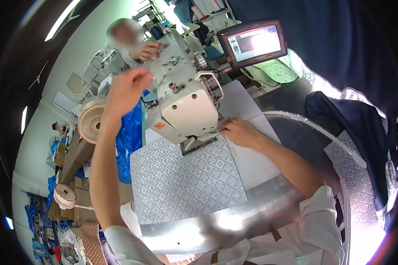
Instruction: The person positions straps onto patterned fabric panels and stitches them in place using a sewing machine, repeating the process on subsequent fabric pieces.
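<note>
My left hand point(124, 92) is raised beside the left side of the white sewing machine head point(188, 104). Its fingers are bent and smeared, and I see nothing held in them. My right hand point(241, 133) rests low on the machine's right side, fingertips drawn together close to the needle area. What they pinch, if anything, is hidden. Grey-and-white patterned fabric point(188, 179) lies flat under the machine, passing beneath a dark rectangular clamp frame point(199, 145). A long pale strip point(311, 126) curves in from the right towards the machine, just above my right hand.
A control screen point(254, 43) stands behind the machine on the right. Another person's hand point(147, 51) is on the machine's far end. A fan point(93, 121) and blue plastic point(129, 145) are on the left. More patterned fabric point(356, 181) hangs at the right.
</note>
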`<state>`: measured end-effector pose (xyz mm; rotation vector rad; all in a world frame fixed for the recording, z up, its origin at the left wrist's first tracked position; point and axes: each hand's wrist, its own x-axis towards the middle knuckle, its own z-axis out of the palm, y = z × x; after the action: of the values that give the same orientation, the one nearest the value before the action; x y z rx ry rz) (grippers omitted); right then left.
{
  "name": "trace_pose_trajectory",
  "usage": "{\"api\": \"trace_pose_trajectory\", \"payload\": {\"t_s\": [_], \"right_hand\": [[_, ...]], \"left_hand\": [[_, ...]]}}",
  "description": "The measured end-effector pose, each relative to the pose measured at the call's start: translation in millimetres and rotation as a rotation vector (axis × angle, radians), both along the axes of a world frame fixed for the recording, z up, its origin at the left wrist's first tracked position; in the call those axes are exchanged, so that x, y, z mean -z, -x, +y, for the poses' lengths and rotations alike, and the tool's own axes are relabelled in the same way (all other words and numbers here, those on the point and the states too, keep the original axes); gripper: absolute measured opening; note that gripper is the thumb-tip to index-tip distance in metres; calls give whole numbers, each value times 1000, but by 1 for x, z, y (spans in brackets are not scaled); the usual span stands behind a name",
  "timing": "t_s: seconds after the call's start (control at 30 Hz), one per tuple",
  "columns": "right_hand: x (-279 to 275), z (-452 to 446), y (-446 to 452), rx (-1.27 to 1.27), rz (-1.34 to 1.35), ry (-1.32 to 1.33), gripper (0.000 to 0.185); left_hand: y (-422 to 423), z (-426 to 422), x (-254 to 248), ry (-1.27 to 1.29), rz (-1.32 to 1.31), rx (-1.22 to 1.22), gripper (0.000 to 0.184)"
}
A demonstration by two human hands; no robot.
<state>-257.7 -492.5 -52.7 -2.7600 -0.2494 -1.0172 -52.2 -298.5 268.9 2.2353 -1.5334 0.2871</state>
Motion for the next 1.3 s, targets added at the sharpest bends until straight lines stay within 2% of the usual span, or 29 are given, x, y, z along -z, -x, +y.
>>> {"api": "trace_pose_trajectory", "payload": {"t_s": [0.1, 0.17, 0.23, 0.3, 0.47, 0.53, 0.67, 0.77, 0.9, 0.93, 1.0, 1.07, 1.13, 1.27, 1.3], "right_hand": [[-15, 10, 17, 27, 56, 37, 22], [-31, 16, 38, 44, 82, 56, 22], [-53, 34, 77, 140, 132, 108, 20], [-70, 58, 125, 151, 305, 65, 25], [-52, 100, 203, -81, 96, -215, 28], [-39, 103, 213, -61, 53, -242, 30], [-19, 105, 215, -41, 55, -325, 32], [-19, 103, 214, -37, 106, -307, 32], [-13, 103, 218, -28, 192, -214, 34], [-15, 104, 219, -31, 180, -198, 34], [-22, 106, 225, -12, 257, -189, 32], [-16, 109, 223, 8, 256, -133, 32], [2, 113, 221, 73, 126, -121, 30], [-15, 110, 225, 41, 144, -232, 32], [-13, 111, 227, 40, 152, -245, 32]], "left_hand": [[-25, -46, -9, 25, -91, -18, 22], [-62, -71, -10, -3, -327, 8, 23], [-84, -97, -7, -28, -278, -72, 22], [-115, -117, 6, -43, -232, -154, 27], [-225, -186, 47, 111, -536, 156, 44], [-233, -196, 52, 6, -507, 112, 37], [-205, -190, 42, -95, -468, 136, 28], [-188, -187, 39, 102, -282, 107, 18], [-164, -185, 32, 39, -212, -7, 12], [-186, -189, 39, 55, -225, -12, 12], [-220, -200, 45, -59, -409, -28, 10], [-193, -193, 38, -80, -352, -44, 9], [-175, -186, 38, 69, -247, 27, 10], [-151, -157, 27, 114, -309, 38, 14], [-124, -143, 18, 184, -257, 45, 16]]}}
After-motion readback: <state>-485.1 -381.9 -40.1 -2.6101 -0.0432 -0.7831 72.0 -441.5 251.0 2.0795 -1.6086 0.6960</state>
